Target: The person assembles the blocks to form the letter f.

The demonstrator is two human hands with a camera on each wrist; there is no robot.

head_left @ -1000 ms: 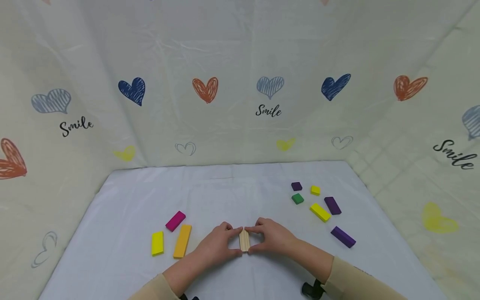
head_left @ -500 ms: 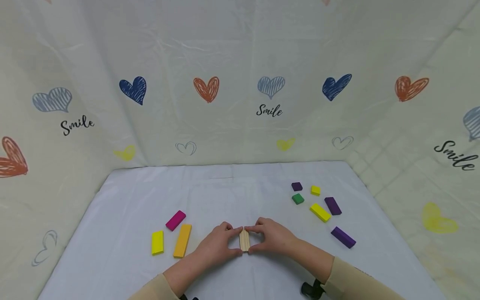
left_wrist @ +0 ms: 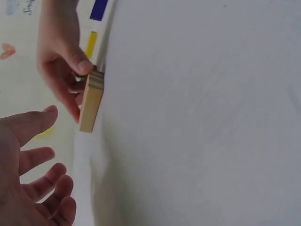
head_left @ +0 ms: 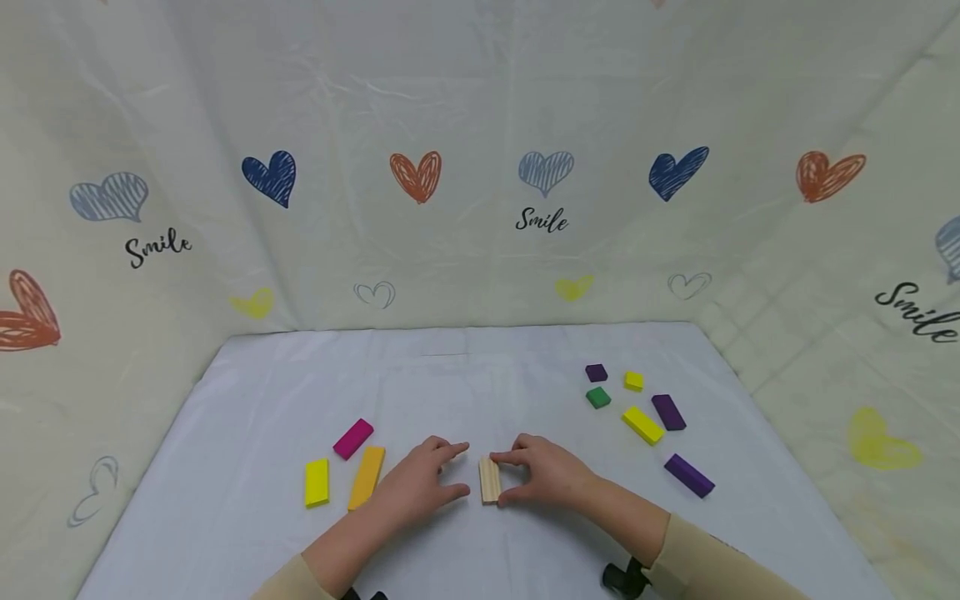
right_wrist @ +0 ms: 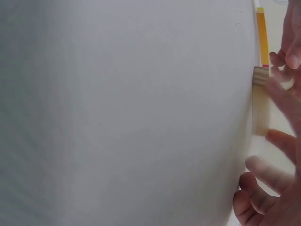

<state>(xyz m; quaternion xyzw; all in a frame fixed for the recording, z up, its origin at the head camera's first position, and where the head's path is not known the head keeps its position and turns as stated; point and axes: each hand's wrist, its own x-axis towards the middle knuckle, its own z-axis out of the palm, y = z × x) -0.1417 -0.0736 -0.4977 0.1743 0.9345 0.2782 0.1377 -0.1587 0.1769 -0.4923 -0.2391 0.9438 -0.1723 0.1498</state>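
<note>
A light wood block [head_left: 490,481] lies at the front middle of the table; its top and end are striped like several thin strips side by side. My right hand [head_left: 551,473] holds the block, index finger at the far end and thumb at the near end. In the left wrist view that thumb sits by the striped end [left_wrist: 96,80]. My left hand [head_left: 420,483] is left of the block with a small gap, thumb and fingers spread, holding nothing. The left wrist view shows its fingers [left_wrist: 44,181] apart.
Left of my hands lie a yellow block [head_left: 317,483], a magenta block [head_left: 353,439] and an orange block [head_left: 367,477], partly behind my left hand. At the right are purple [head_left: 689,476], yellow [head_left: 642,425] and green [head_left: 598,397] blocks. A patterned curtain [head_left: 465,250] borders the white table.
My left hand has let go of the wood block and drawn back left, its fingers parting. My right hand stays at the block, which has hardly moved.
</note>
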